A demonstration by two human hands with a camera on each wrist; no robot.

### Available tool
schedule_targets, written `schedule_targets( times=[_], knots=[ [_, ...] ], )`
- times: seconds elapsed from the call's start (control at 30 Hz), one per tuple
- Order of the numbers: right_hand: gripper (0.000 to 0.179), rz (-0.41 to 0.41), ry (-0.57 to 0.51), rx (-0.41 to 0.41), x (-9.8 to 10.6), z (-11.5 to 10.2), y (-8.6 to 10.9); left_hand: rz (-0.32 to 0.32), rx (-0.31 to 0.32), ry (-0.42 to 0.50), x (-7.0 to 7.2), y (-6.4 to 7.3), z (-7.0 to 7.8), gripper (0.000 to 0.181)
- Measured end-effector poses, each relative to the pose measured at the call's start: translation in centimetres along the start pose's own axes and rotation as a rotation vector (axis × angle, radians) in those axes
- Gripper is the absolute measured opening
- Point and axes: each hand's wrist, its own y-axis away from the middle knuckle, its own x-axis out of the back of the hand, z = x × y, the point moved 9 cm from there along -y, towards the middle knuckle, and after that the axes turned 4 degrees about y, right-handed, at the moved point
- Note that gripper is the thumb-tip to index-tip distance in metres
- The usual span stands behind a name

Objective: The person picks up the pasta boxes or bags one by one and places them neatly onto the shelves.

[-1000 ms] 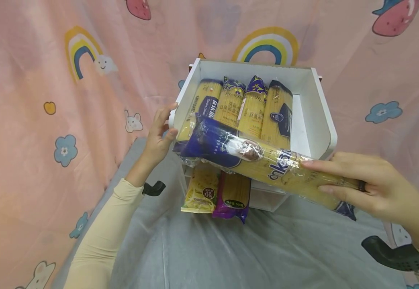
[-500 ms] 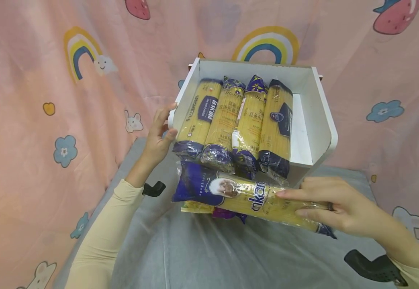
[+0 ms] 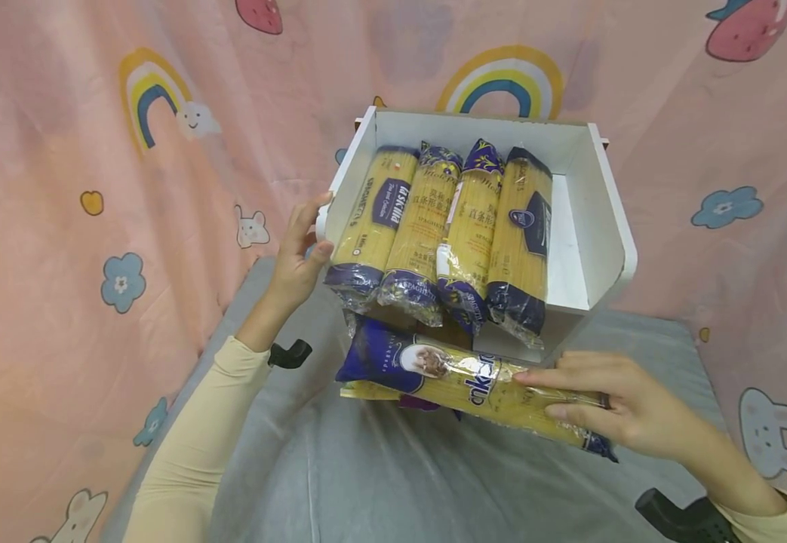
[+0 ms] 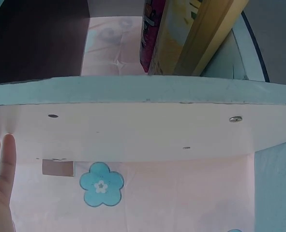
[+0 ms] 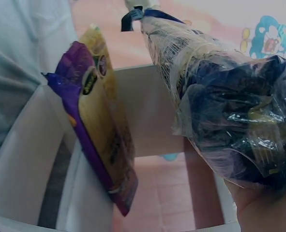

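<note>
My right hand (image 3: 610, 407) grips the right end of a long bag of spaghetti (image 3: 427, 366) with a blue left end. The bag lies crosswise in front of the white shelf unit (image 3: 610, 219), below its top tier. Its crinkled dark blue end (image 5: 239, 125) fills the right side of the right wrist view. With straight fingers, my left hand (image 3: 294, 264) touches the left side wall of the top tier. Several spaghetti packs (image 3: 471, 226) lie side by side in that tier. Beneath, a purple-edged noodle pack (image 5: 104, 125) and a yellow pack (image 5: 97, 43) stand in the lower part.
White floor of the top tier (image 3: 566, 249) shows right of the packs. A grey cloth (image 3: 393, 483) covers the surface under the unit. Behind hangs a pink patterned curtain (image 3: 264, 90). The side panel (image 4: 133, 130) crosses the left wrist view.
My right hand has brought the spaghetti bag down and towards me, from over the top tier's front edge to below it. The left hand has stayed at the side wall.
</note>
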Motion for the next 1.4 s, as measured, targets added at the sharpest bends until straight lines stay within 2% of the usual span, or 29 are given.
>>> schedule_targets(
  times=[0.1, 0.33, 0.43, 0.7, 0.87, 1.0, 1.27, 1.4],
  knots=[
    [0.060, 0.021, 0.004, -0.038, -0.2, 0.5, 0.5, -0.003, 0.004, -0.001, 0.0, 0.0, 0.0, 0.050],
    [0.057, 0.023, 0.005, -0.252, -1.1, 2.3, 1.9, -0.012, 0.018, -0.006, -0.1, 0.1, -0.2, 0.050],
    [0.054, 0.061, 0.017, -0.296, -1.3, 2.7, 2.4, -0.015, 0.017, -0.011, -0.1, 0.1, -0.3, 0.050],
    [0.047, 0.160, 0.079, -0.540, -1.6, 4.8, 4.5, -0.007, 0.008, -0.015, -0.1, 0.0, -0.2, 0.051],
    [0.045, 0.233, 0.105, -0.658, -1.7, 5.7, 6.0, -0.008, 0.015, -0.020, 0.0, 0.1, -0.3, 0.051],
    [0.042, 0.311, 0.100, -0.691, -1.7, 6.0, 6.7, -0.007, 0.020, -0.022, 0.0, 0.1, -0.3, 0.051],
    [0.034, 0.493, 0.062, -0.682, -1.4, 5.9, 7.5, -0.001, 0.022, -0.019, 0.1, 0.1, -0.2, 0.051],
    [0.032, 0.582, 0.069, -0.713, -1.3, 6.0, 8.0, -0.005, 0.023, -0.015, 0.1, 0.1, -0.3, 0.053]
  ],
)
